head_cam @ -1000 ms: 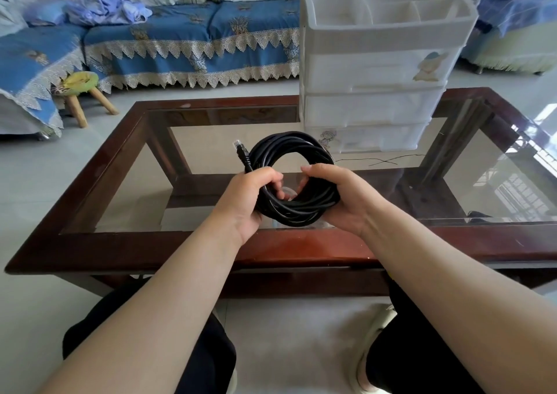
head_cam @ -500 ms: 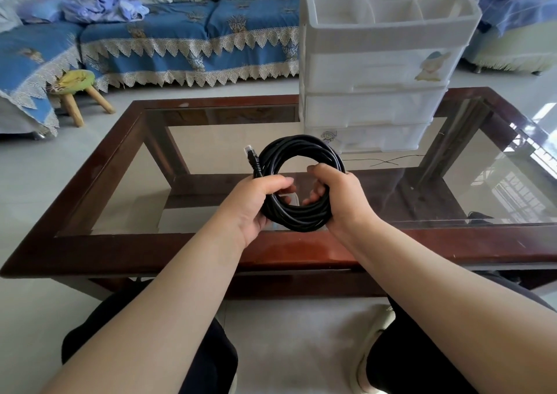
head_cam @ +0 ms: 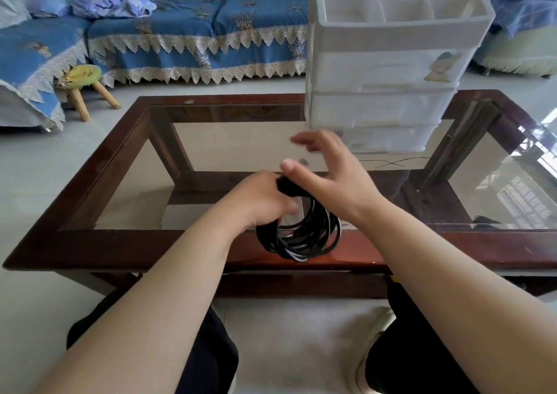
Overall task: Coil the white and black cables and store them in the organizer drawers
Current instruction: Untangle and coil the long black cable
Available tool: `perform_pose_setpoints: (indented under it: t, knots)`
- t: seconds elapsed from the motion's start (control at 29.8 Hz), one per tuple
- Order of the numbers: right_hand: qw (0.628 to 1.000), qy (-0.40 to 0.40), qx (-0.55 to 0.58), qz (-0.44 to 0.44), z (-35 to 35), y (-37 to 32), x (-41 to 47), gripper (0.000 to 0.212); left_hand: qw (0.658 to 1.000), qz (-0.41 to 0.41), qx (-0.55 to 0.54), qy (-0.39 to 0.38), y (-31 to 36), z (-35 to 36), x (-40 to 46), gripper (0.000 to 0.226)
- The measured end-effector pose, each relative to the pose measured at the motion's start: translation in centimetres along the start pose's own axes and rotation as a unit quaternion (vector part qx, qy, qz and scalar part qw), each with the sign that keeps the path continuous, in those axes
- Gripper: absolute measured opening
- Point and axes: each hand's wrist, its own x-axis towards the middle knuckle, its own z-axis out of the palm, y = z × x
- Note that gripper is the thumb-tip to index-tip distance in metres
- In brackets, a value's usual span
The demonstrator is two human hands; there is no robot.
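The coiled black cable [head_cam: 301, 236] hangs in loops over the near wooden edge of the table. My left hand [head_cam: 259, 200] grips the top of the coil. My right hand [head_cam: 328, 170] is lifted off the cable, fingers spread, just above and right of the coil and in front of the organizer. The white plastic organizer [head_cam: 382, 70] stands at the back right of the table, its three drawers closed and its top tray of compartments showing nothing inside. No white cable is in view.
The glass-topped table with a dark wood frame [head_cam: 120, 242] fills the middle. A thin crack or wire [head_cam: 388, 163] lies on the glass in front of the organizer. A blue-covered sofa [head_cam: 196, 31] and a small wooden stool [head_cam: 84, 89] stand behind. My knees are below the table edge.
The coil was held upright by both hands. Now it has tipped down to hang from my left hand, and my right hand has let go and risen toward the organizer.
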Motion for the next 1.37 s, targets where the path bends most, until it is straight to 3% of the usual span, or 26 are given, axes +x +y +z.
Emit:
perform_pose_setpoints:
  t: [0.07,0.13,0.3,0.5,0.7,0.8,0.91,0.97,1.04,1.07,1.17,1.27,1.37]
  knots:
    - [0.991,-0.105,-0.059,0.058,0.3,-0.1,0.6,0.044,0.997,0.028,0.074,-0.018,0.7,0.7,-0.3,0.021]
    - [0.983,-0.144,-0.045,0.104,0.8,0.4,1.1,0.042,0.995,0.031,0.097,0.001,0.6,0.9,0.0,0.021]
    - [0.994,-0.001,-0.015,0.108,1.8,1.5,1.9,0.029,0.999,0.006,0.032,0.029,0.7,0.7,1.3,0.007]
    - [0.981,0.024,0.076,0.177,1.3,2.7,3.0,0.025,0.991,0.054,0.049,0.11,0.7,1.5,2.3,0.022]
    - [0.982,0.032,0.066,0.173,0.8,3.4,3.8,0.033,0.996,0.046,0.043,0.055,0.3,1.5,3.0,0.021]
    - [0.982,0.029,0.074,0.173,0.8,3.8,4.2,0.029,0.997,0.034,0.021,0.069,0.4,1.7,3.8,0.014]
    - [0.968,-0.075,0.164,0.173,-0.1,4.0,4.5,0.03,0.995,0.027,0.013,0.09,0.3,1.5,4.5,0.017]
    - [0.944,-0.152,0.222,0.191,-1.2,4.4,4.9,0.046,0.996,0.019,0.021,0.086,0.0,1.5,5.0,0.017]
    - [0.958,-0.102,0.145,0.224,-2.2,6.4,6.0,0.055,0.996,0.009,0.016,0.09,-0.2,1.5,5.6,0.016]
    - [0.969,-0.045,0.045,0.238,-2.7,7.9,6.6,0.054,0.996,0.005,0.009,0.094,-0.3,1.5,5.8,0.016]
    - [0.928,0.08,-0.203,0.301,-5.2,12.9,7.2,0.024,0.996,-0.002,-0.016,0.087,-0.3,1.3,6.4,0.019]
    - [0.885,0.085,-0.305,0.341,-6.5,16.3,5.8,0.039,0.997,-0.008,-0.028,0.07,-0.5,1.4,6.8,0.008]
    - [0.875,0.098,-0.336,0.334,-6.4,18.1,4.9,0.048,0.997,-0.011,-0.055,0.051,-0.3,2.0,7.2,0.005]
